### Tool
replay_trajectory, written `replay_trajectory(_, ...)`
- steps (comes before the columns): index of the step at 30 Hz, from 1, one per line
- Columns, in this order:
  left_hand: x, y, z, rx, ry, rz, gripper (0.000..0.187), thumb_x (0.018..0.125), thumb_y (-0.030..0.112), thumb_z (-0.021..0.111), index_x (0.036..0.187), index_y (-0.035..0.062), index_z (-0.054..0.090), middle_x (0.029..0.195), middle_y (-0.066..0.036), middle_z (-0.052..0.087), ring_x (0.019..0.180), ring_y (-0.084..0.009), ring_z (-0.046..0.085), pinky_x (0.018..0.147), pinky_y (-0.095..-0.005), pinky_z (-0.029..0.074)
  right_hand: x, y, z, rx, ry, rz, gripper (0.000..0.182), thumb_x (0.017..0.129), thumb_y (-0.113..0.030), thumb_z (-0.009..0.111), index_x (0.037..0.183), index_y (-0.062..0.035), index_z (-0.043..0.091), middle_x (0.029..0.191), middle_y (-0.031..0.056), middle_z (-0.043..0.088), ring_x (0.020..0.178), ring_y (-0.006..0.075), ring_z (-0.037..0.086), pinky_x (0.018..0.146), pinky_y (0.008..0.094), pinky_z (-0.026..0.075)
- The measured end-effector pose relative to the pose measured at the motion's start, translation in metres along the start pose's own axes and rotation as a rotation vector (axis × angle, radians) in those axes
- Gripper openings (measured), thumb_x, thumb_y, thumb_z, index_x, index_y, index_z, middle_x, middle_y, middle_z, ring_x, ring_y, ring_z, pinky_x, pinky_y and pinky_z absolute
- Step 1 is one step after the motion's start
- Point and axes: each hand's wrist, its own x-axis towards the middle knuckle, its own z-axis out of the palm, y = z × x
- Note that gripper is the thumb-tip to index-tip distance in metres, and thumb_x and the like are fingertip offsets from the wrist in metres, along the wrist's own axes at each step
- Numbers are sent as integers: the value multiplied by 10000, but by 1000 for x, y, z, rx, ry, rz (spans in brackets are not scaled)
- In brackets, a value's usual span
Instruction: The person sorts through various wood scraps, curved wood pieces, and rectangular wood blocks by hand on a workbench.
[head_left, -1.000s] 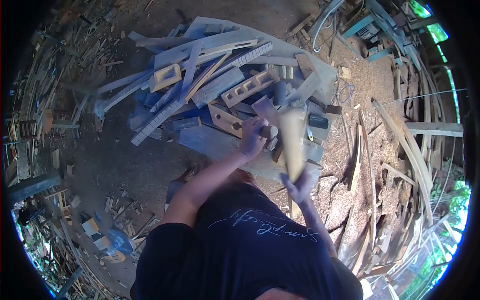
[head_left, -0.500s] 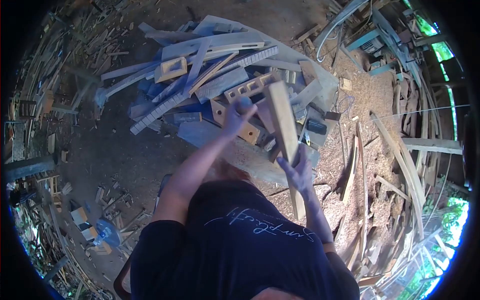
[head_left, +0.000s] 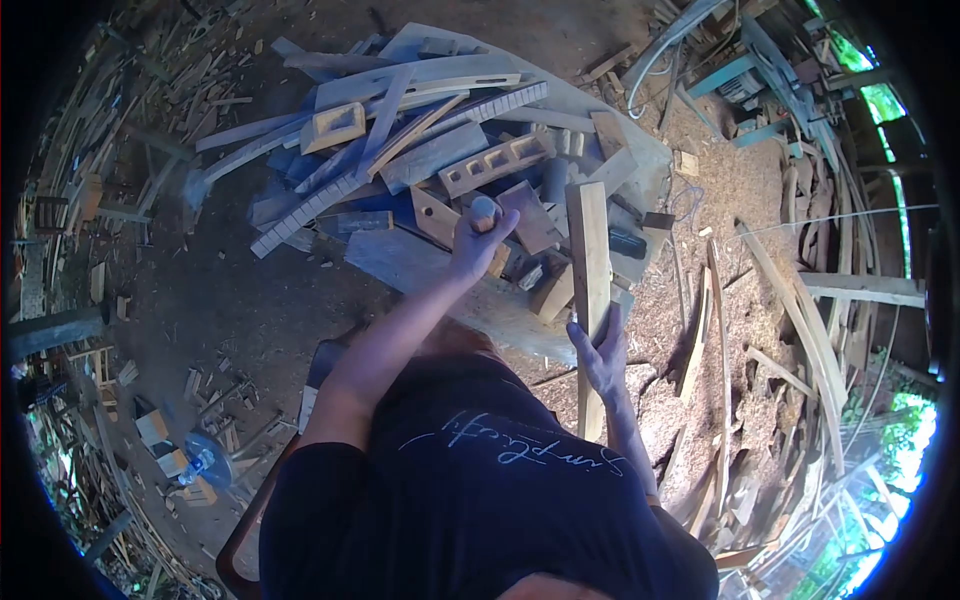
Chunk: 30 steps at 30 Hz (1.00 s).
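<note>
My left hand (head_left: pixel 476 250) is closed around a round-ended tool handle (head_left: pixel 484 213), thumb sticking out to the right. The rest of that tool is hidden below the fist. My right hand (head_left: pixel 603 360) holds a long squared wooden bar (head_left: pixel 590 250) partway along its length, with the thumb across the near face. The bar points away from me, its lower end beside my shirt. Between the hands lies a wooden block with slots (head_left: pixel 495 165), and a board with round holes (head_left: pixel 432 215) is partly behind my left hand.
A low work surface (head_left: pixel 640 150) carries a pile of planks and a small wooden frame (head_left: pixel 333 127). A dark block-shaped object (head_left: pixel 627 242) lies right of the bar. Wood shavings (head_left: pixel 750 190) and long strips (head_left: pixel 800 300) cover the ground at right. A machine (head_left: pixel 740 85) stands at back right.
The bar has swung from a leftward slant to nearly straight ahead, its far end moving right and nearer. My right hand has shifted slightly with it. My left hand keeps its grip on the handle.
</note>
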Motion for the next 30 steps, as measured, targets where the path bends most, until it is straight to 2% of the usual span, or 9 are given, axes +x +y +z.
replay_trajectory(3, 0, -10, 9, 42, -24, -6, 238, 877, 220, 755, 793, 103, 565, 738, 77, 519, 673, -34, 464, 628, -219, 408, -11, 0, -8, -1, 17, 65, 621, 815, -408, 754, 1174, 3, 455, 784, 154, 626, 714, 230, 612, 673, 377, 484)
replay_trajectory(10, 3, -8, 14, 149, -113, 77, 260, 867, 204, 756, 752, 89, 553, 723, 93, 510, 667, -19, 443, 618, -221, 408, -33, -24, -33, 211, 225, -145, 652, 772, -355, 781, 1186, 11, 434, 884, 126, 606, 778, 180, 567, 692, 344, 482)
replay_trajectory(17, -17, -9, 25, 237, -107, 163, 265, 869, 167, 746, 754, 64, 530, 685, 48, 512, 662, -36, 435, 599, -231, 400, -49, -18, -39, 343, 307, -239, 713, 753, -334, 786, 1229, 17, 388, 910, 129, 574, 843, 202, 559, 743, 375, 475)
replay_trajectory(18, -22, -8, 27, 239, -105, 162, 265, 869, 167, 746, 754, 64, 530, 685, 48, 512, 662, -36, 435, 599, -231, 400, -45, -9, -36, 273, 315, -360, 759, 787, -367, 758, 1295, 19, 348, 871, 86, 525, 683, 129, 512, 546, 272, 417)
replay_trajectory(21, -41, -7, 38, 316, -161, 323, 243, 850, 129, 746, 772, 64, 525, 673, -11, 533, 618, -103, 495, 581, -272, 418, -42, 15, -14, 244, 231, -327, 732, 785, -343, 754, 1281, 18, 355, 784, 69, 529, 617, 138, 507, 549, 296, 432)
replay_trajectory(24, -51, -48, 40, 492, -190, 551, 225, 764, 43, 740, 835, 83, 531, 748, -88, 539, 751, -331, 540, 705, -415, 427, -40, 16, -12, -74, 11, -199, 654, 763, -347, 784, 1194, 13, 451, 803, 158, 625, 712, 227, 639, 611, 354, 502)
replay_trajectory(26, -57, -63, 39, 496, -219, 564, 223, 764, 60, 742, 839, 90, 534, 755, -88, 529, 768, -324, 530, 728, -414, 414, -43, 17, -11, -92, 11, -198, 636, 740, -373, 811, 1133, 21, 503, 805, 180, 639, 698, 228, 647, 588, 365, 507)
replay_trajectory(29, -63, -49, 43, 450, -298, 517, 221, 769, 113, 757, 836, 112, 546, 751, -79, 515, 760, -307, 516, 729, -409, 392, -47, 22, -19, 34, 58, -207, 625, 759, -317, 789, 1160, 15, 445, 800, 133, 628, 665, 195, 607, 589, 345, 501)
replay_trajectory(30, -64, -46, 44, 462, -279, 545, 220, 767, 107, 758, 828, 114, 546, 748, -76, 513, 754, -303, 514, 720, -410, 388, -48, 15, -25, 49, 76, -171, 688, 743, -306, 819, 1233, 12, 456, 853, 165, 669, 728, 226, 657, 666, 355, 529)
